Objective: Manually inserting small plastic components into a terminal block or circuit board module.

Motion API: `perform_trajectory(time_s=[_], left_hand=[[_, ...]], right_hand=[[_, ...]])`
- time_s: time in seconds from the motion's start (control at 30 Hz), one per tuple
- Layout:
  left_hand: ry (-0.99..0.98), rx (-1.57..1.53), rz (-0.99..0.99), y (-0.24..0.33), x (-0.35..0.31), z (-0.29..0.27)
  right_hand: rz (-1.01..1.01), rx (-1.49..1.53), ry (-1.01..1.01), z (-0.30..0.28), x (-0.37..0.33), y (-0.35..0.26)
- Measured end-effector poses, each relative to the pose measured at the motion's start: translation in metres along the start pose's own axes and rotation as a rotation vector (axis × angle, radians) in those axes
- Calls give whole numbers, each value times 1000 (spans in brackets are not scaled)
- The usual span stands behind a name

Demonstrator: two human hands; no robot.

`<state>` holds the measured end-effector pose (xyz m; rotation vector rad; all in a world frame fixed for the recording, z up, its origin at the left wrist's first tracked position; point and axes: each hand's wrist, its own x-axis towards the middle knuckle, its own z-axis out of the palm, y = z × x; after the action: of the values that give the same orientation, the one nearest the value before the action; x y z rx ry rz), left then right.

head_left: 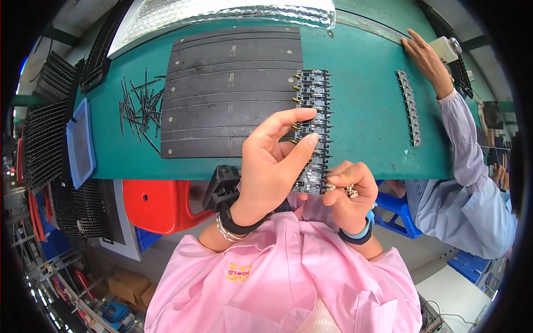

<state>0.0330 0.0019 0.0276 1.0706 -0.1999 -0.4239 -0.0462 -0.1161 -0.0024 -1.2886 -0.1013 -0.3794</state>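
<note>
A long strip of black, clear-topped plastic parts (315, 100) runs away from me over the right edge of a dark grooved plate. My left hand (272, 152) is closed on this strip, thumb and forefinger pressing its middle. Brass-coloured pins stick out along the strip's left side at the far half. At the near end, my right hand (355, 194) pinches at the strip's lower right corner. Several small brass-coloured metal pieces (350, 190) lie in its curled fingers. Whatever sits right between the right fingertips is too small to make out.
The dark grooved plate (216, 127) lies on a green table (361, 111). Thin black rods (141, 108) are scattered left of it, near a blue tray (81, 144). Another strip (409, 108) lies at right, close to a co-worker's hand (427, 61). A red stool (161, 202) stands below.
</note>
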Motion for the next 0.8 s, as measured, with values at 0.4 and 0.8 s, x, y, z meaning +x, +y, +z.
perform_trajectory(time_s=[0.4,0.8], left_hand=[[-24,115,-140,8,1,-1],[-79,172,-153,1,5,-4]], right_hand=[[-127,-398,-152,-12,7,-8],[-393,-686,-283,-10,16,-15]])
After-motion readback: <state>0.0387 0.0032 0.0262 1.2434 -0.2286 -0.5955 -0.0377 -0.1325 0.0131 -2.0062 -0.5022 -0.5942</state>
